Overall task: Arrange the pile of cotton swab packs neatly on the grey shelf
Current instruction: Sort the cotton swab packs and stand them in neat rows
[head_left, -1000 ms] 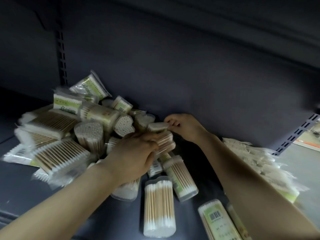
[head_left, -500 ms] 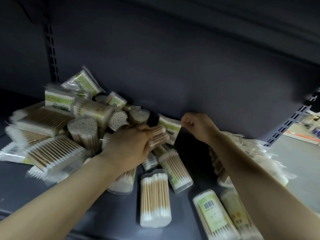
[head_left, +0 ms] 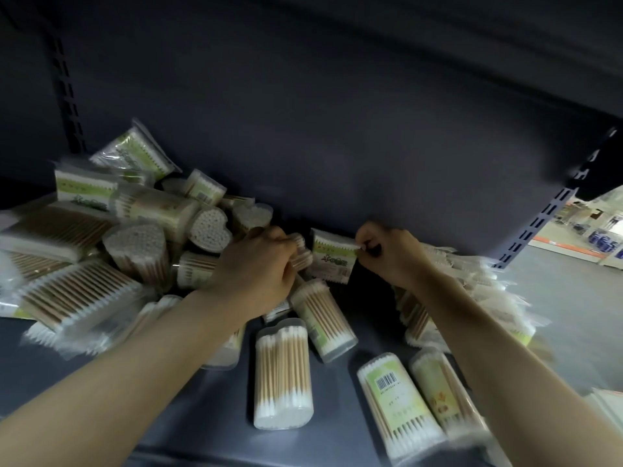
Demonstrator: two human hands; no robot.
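Left arm (head_left: pixel 111 375): bare, no sleeve showing.
Right arm (head_left: pixel 499 352): bare, no sleeve showing.
Left hand (head_left: pixel 256 264): no glove, no ring seen.
Right hand (head_left: pixel 392 252): no glove.

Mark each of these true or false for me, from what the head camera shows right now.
1. The right hand pinches the corner of a small green-labelled pack. True.
2. The left hand is open and empty. False: it is closed around some swab packs.
3. The pile lies on the shelf's left side. True.
4. The barcode tub stands upright. False: it lies flat near the front edge.
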